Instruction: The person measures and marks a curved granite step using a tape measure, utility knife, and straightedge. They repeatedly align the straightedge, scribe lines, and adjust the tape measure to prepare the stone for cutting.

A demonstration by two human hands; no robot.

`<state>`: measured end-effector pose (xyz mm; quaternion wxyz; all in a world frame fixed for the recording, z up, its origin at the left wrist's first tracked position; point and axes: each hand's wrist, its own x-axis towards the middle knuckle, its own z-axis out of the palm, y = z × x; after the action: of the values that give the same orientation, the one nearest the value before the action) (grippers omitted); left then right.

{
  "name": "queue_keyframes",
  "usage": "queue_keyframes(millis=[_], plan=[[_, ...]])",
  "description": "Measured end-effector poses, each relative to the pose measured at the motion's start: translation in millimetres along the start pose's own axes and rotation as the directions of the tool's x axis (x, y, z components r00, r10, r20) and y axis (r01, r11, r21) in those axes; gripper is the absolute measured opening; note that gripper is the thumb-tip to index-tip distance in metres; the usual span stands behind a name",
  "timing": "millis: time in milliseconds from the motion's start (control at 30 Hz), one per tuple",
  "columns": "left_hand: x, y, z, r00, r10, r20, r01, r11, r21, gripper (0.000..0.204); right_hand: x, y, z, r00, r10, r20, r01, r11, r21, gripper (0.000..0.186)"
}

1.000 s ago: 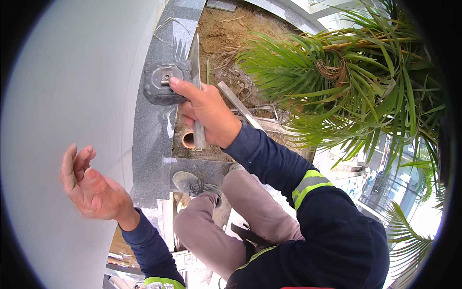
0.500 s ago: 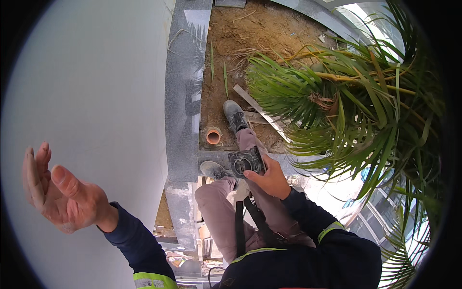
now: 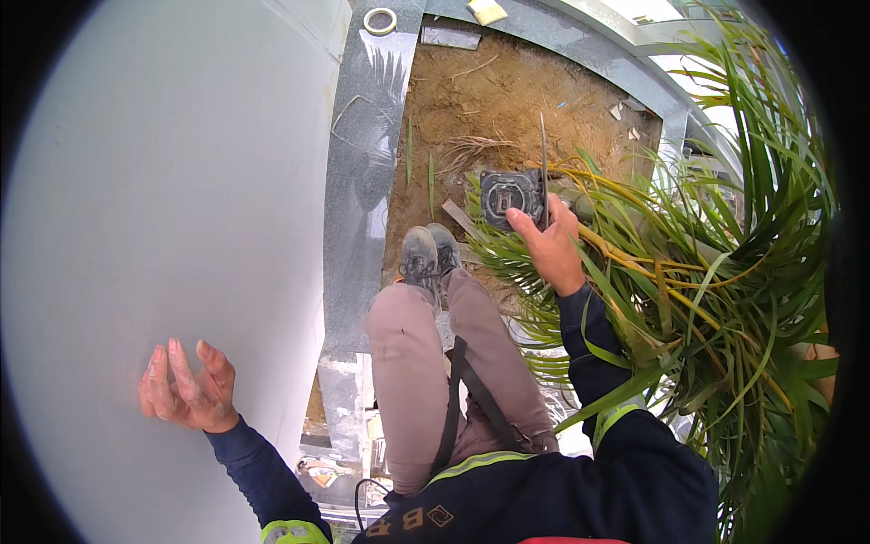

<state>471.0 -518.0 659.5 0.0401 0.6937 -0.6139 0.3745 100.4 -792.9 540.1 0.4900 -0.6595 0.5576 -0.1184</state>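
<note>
Pale wall (image 3: 181, 199) bounds left, soil (image 3: 517, 100) opens between grey ledge (image 3: 353, 245) and palm fronds (image 3: 725, 299); left hand (image 3: 192, 392) loosely spread by wall; right hand (image 3: 555, 252) clamped on black tool (image 3: 497, 186)

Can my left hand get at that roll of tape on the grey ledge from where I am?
Probably not without moving: the roll of tape lies far up the grey ledge, well beyond your shoes, though nothing covers it and your left hand looks empty.

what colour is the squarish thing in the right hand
The squarish thing is dark grey to black, best seen in the head view.
</note>
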Motion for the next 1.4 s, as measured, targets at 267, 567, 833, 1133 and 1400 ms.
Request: queue_keyframes(millis=[267,567,833,1133,1400], plan=[[-7,26,42,0.954,0.032,0.299,0.030,0.980,-0.199,0.022,76,11,-23,0.929,0.330,-0.168,-0.254,0.898,0.360,0.026],[12,62,108,0.679,-0.010,0.734,0.386,0.855,-0.346,0.028,225,40,6,0.919,0.383,-0.096,-0.325,0.873,0.364,0.035],[65,110,204,0.125,-0.115,0.986,0.959,0.268,-0.090,0.030,384,106,-45,0.986,0.152,-0.065,-0.163,0.957,-0.241,0.050],[46,195,249,-0.200,0.012,0.980,0.976,0.095,0.198,0.029,556,230,-54,0.972,0.227,0.058,-0.103,0.638,-0.763,0.055],[-23,277,245,-0.708,0.023,0.706,0.671,-0.289,0.683,0.029,717,291,-46,0.863,0.060,0.501,0.363,0.617,-0.699,0.052]])
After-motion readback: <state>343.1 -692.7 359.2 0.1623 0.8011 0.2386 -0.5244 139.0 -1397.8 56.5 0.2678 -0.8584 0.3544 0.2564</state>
